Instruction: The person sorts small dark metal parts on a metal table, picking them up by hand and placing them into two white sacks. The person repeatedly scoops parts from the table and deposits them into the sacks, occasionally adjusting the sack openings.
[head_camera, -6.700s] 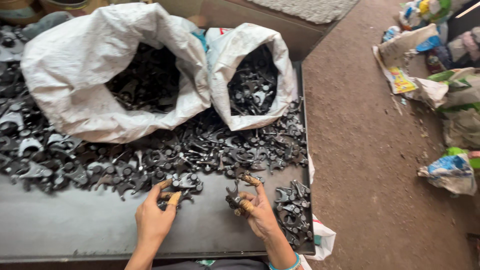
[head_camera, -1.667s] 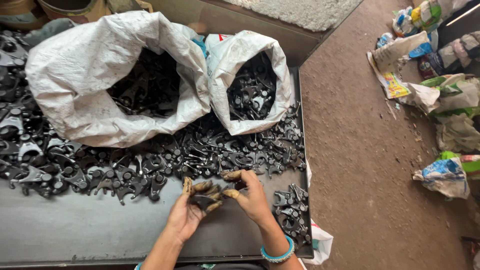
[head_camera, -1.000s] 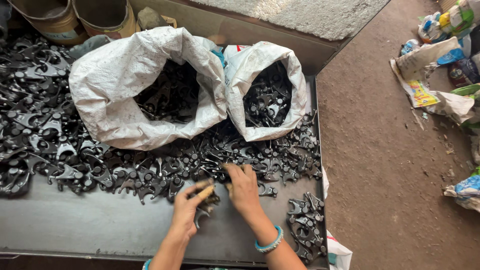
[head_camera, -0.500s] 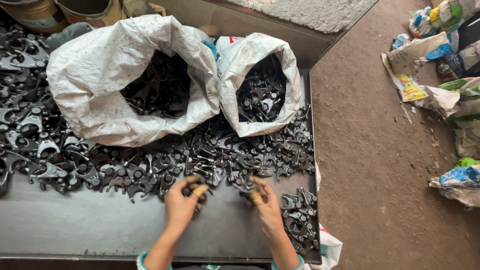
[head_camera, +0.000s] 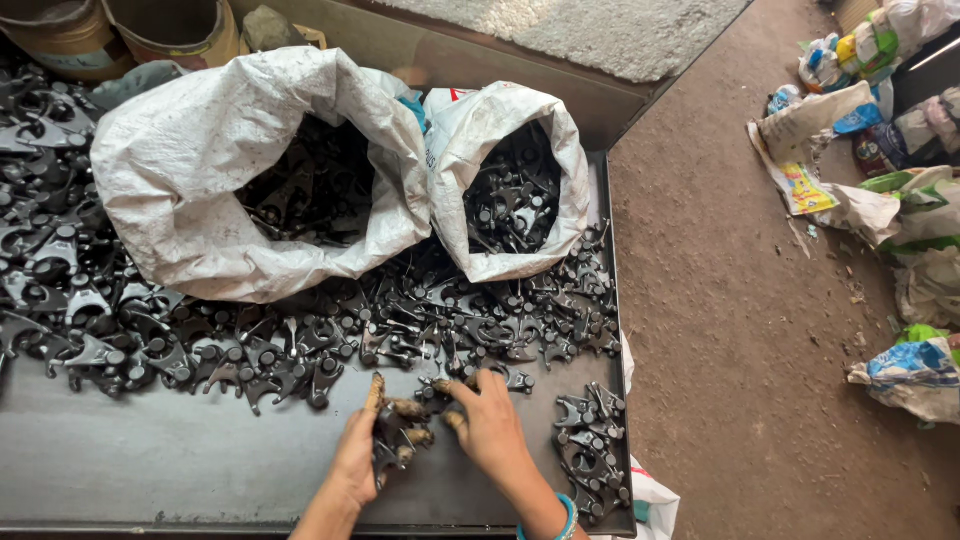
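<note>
Near the front edge of the dark table (head_camera: 150, 470), your left hand (head_camera: 365, 450) curls closed around a black metal part (head_camera: 392, 447). Your right hand (head_camera: 490, 420) presses down beside it, fingers bent onto another part (head_camera: 437, 390). Behind them stand 2 white sacks (head_camera: 210, 180) full of parts.
</note>
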